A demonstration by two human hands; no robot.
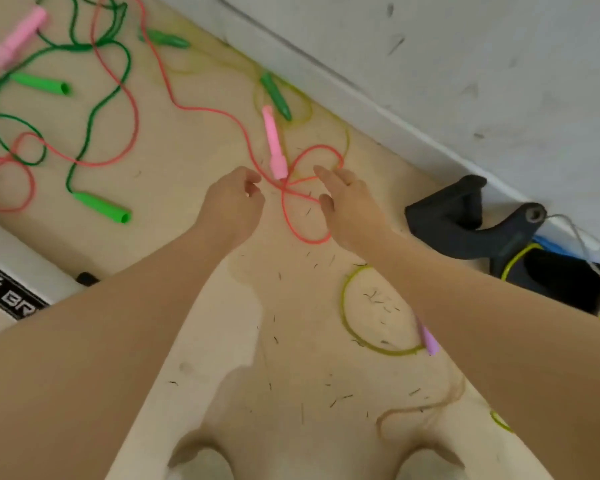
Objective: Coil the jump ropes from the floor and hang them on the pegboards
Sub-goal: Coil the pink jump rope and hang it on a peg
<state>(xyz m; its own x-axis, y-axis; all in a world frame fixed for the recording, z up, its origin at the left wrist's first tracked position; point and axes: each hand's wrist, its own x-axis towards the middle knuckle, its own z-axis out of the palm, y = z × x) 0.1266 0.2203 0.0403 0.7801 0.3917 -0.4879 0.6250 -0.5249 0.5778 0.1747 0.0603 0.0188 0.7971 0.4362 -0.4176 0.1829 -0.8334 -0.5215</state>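
Both hands stretched out over a pale tan floor (194, 140) flecked with short dark bits. Left hand (234, 202) curled loosely, fingertips drawn close, holding nothing. Right hand (349, 202) spread with fingers splayed, just above a thin red rope (201, 107) looped in slack curls. Smooth pink plastic handle (273, 143) lying between the two hands, tapered, joined to that red rope. Farther left, a dark green rope (94, 112) tangled across the red one, with bright green tube handles (101, 206). Near the wall, darker green handles (276, 95) on a faint yellow rope (347, 320). Small lilac handle (430, 341) partly hidden under the right forearm. Black moulded object (465, 220) against the scuffed grey wall (465, 64)
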